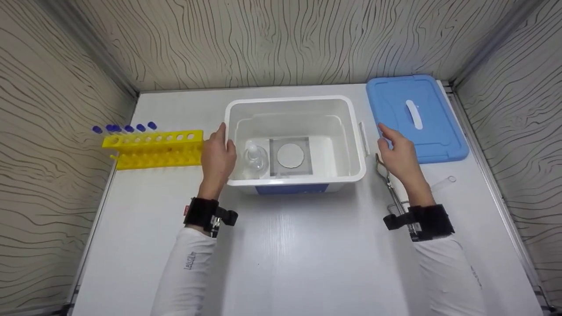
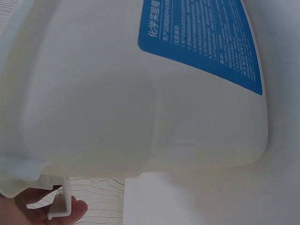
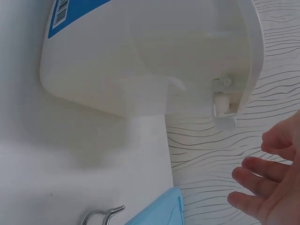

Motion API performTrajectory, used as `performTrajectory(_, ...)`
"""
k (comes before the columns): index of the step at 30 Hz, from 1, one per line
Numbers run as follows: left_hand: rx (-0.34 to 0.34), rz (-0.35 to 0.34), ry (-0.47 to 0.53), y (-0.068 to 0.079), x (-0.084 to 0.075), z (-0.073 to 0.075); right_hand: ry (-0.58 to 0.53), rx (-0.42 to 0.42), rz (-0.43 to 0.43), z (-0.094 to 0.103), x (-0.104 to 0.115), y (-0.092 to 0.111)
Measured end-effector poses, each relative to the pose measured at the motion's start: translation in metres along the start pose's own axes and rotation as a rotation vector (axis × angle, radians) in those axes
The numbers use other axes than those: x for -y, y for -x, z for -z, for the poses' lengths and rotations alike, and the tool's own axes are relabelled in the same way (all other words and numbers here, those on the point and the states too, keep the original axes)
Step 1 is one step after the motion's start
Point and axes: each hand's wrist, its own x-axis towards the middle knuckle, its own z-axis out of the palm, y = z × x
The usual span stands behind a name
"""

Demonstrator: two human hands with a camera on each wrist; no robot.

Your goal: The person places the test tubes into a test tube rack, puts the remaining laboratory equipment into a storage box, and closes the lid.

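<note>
A white plastic storage box with a blue label stands lidless on the table. Inside it are a clear glass bottle with a pale top and a square wire gauze with a white round centre. My left hand is at the box's left side, its fingers and thumb about the white side latch. On the other side, my right hand hovers with relaxed, spread fingers, apart from the right latch, which sticks out from the wall.
A yellow rack holds several blue-capped test tubes at left. At the right back lies a blue lid with a white handle. Metal tongs and a clear glass tube lie near my right wrist.
</note>
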Motion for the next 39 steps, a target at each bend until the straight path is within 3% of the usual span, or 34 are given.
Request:
performTrajectory(4, -0.017, -0.019, 0.012, 0.000, 0.001, -0.001, 0.035, -0.046, -0.015, 0.006, -0.009, 0.018)
performTrajectory(8, -0.027, -0.027, 0.017, 0.000, 0.001, -0.001, 0.048, -0.152, 0.002, 0.015, -0.018, 0.033)
performTrajectory(13, -0.026, -0.025, 0.016, 0.000, 0.001, 0.000, 0.106, -0.286, 0.026, 0.026, -0.031, 0.041)
performTrajectory(16, -0.026, -0.018, 0.011, 0.000, 0.001, 0.001, 0.123, -0.301, 0.004, 0.029, -0.039, 0.042)
performTrajectory(23, -0.025, -0.014, 0.002, 0.000, 0.001, 0.000, 0.183, -0.189, -0.092, 0.014, -0.060, 0.044)
performTrajectory(31, -0.024, -0.010, 0.010, -0.001, 0.001, 0.000, 0.346, 0.023, -0.170, -0.014, -0.086, 0.051)
performTrajectory(39, -0.006, 0.026, 0.018, -0.002, 0.001, -0.002, 0.432, 0.099, -0.162, -0.029, -0.101, 0.059)
